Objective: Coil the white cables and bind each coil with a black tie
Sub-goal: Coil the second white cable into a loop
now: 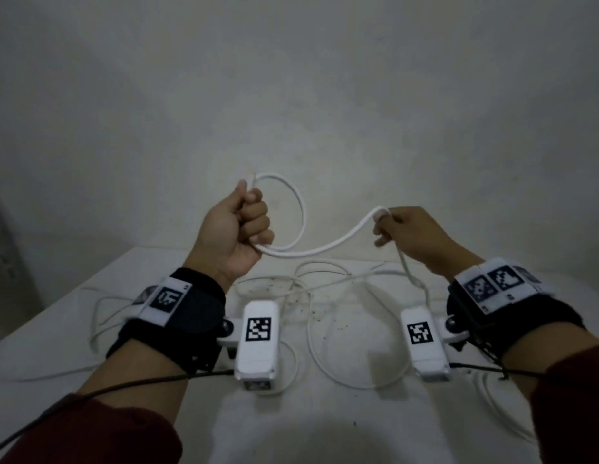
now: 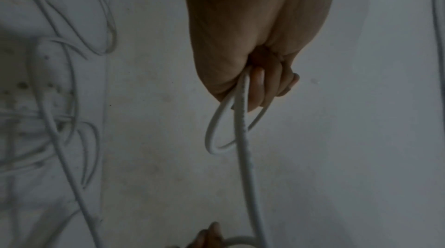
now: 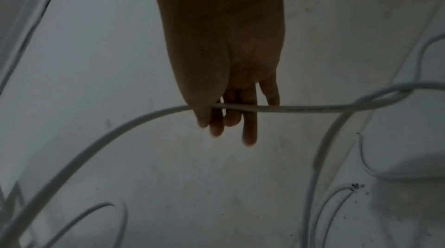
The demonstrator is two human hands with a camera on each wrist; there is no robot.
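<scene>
A thick white cable (image 1: 324,247) is held up above the white table (image 1: 358,413). My left hand (image 1: 244,222) is a fist that grips one round loop (image 1: 299,202) of it, seen again as the loop (image 2: 211,134) below the fist in the left wrist view. From the fist the cable sags and rises to my right hand (image 1: 391,226), which pinches it between thumb and fingers (image 3: 249,130). Past the right hand the cable (image 3: 313,109) drops toward the table. No black tie shows in any view.
Several thinner white cables (image 1: 311,276) lie tangled on the table under and between my hands, some trailing off the left side (image 1: 97,316) and right side (image 1: 492,396). A bare pale wall (image 1: 291,95) stands just behind the table's far edge.
</scene>
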